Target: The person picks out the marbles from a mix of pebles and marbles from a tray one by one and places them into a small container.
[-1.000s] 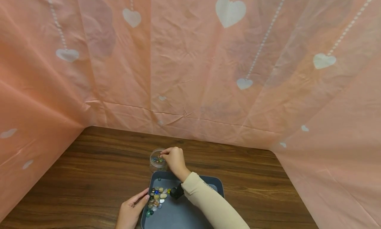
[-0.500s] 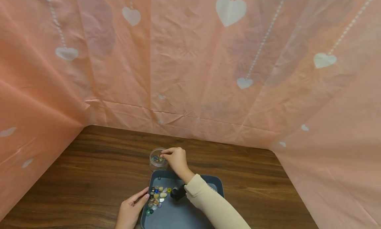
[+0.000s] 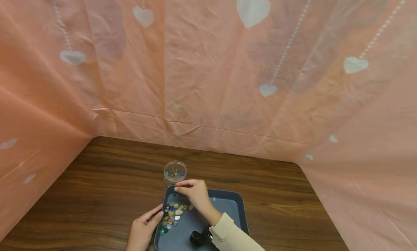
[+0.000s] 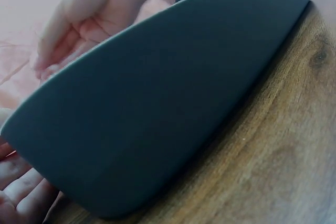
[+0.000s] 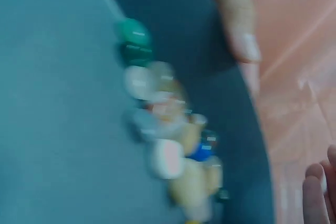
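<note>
A dark grey tray [image 3: 182, 237] rests on the wooden table, with polished stones and glass beads [image 3: 171, 216] gathered along its left side. My left hand [image 3: 145, 227] grips the tray's left edge; its thumb [image 5: 242, 38] lies over the rim in the right wrist view, and its fingers [image 4: 23, 190] are outside the wall in the left wrist view. Over the tray's far left corner is my right hand [image 3: 197, 196], fingers loosely bent, nothing visible between thumb and index finger. Just beyond that corner stands a clear round jar [image 3: 175, 167] with several small coloured beads inside.
A small clear bead [image 3: 214, 199] and a pinkish stone [image 3: 191, 206] lie apart from the group in the tray. A black wrist camera [image 3: 199, 238] sits at the right sleeve. Pink heart-printed cloth [image 3: 208, 99] encloses the table's back and sides.
My right hand has drawn back from the jar's mouth to above the tray's far corner, uncovering the jar. My left hand stays on the tray's edge.
</note>
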A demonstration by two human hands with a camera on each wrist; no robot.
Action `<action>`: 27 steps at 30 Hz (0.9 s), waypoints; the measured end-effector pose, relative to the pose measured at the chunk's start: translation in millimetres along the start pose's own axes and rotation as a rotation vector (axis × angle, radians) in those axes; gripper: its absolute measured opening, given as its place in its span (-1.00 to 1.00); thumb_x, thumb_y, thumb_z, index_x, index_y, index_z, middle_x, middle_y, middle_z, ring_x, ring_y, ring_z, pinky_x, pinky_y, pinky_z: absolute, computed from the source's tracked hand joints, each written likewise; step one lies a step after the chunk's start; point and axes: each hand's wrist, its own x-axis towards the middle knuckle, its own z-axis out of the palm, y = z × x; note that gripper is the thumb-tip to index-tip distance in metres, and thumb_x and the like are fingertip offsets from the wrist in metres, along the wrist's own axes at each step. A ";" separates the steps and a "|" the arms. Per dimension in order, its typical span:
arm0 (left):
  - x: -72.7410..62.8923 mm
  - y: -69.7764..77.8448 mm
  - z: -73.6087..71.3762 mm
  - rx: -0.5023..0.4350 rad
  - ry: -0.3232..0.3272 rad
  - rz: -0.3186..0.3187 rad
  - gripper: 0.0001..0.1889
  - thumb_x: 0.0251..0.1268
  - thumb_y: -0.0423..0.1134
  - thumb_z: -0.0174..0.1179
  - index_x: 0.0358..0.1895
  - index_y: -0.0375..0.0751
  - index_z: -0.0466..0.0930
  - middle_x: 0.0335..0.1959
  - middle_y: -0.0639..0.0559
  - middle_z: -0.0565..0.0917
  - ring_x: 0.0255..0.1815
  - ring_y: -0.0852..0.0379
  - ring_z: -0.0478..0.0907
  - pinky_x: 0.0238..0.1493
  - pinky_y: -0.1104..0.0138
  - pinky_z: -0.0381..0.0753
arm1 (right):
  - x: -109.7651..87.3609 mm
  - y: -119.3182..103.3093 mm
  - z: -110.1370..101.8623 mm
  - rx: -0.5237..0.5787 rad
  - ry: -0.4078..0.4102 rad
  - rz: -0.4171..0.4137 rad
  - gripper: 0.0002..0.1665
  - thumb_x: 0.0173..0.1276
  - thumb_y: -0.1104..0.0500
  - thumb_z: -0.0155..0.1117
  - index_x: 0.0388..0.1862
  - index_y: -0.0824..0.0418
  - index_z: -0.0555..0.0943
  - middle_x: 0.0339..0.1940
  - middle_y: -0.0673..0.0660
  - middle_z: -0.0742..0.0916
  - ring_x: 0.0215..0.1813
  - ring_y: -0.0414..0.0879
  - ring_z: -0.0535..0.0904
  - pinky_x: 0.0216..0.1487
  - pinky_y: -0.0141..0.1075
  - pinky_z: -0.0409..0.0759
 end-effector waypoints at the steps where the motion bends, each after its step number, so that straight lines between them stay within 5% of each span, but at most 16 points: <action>1: -0.1 0.3 0.3 -0.006 -0.001 -0.005 -0.58 0.31 -0.11 0.33 0.15 -0.26 0.66 0.10 -0.17 0.71 -0.14 0.52 0.58 -0.13 0.55 0.58 | -3.0 3.0 0.1 -0.011 -0.022 0.008 -0.87 0.12 0.23 0.54 -0.35 0.25 0.82 -0.35 0.17 0.84 -0.46 -0.33 0.61 -0.51 -0.47 0.53; 15: -1.6 -0.7 2.0 -0.027 0.008 0.035 -0.61 0.32 -0.16 0.32 0.13 -0.30 0.67 0.08 -0.19 0.71 -0.13 0.52 0.60 -0.12 0.57 0.57 | -17.9 19.3 -0.9 -0.086 -0.230 0.011 -0.91 0.03 0.39 0.53 -0.42 0.33 0.81 -0.40 0.23 0.83 -0.46 -0.33 0.62 -0.46 -0.55 0.53; 27: 0.1 -1.5 1.8 -0.012 0.007 0.007 -0.59 0.31 -0.11 0.33 0.14 -0.25 0.67 0.10 -0.18 0.71 -0.12 0.50 0.60 -0.12 0.56 0.58 | -12.1 20.1 0.7 -0.272 -0.228 -0.056 -0.93 0.03 0.32 0.56 -0.45 0.24 0.82 -0.46 0.12 0.83 -0.41 -0.38 0.61 -0.43 -0.52 0.54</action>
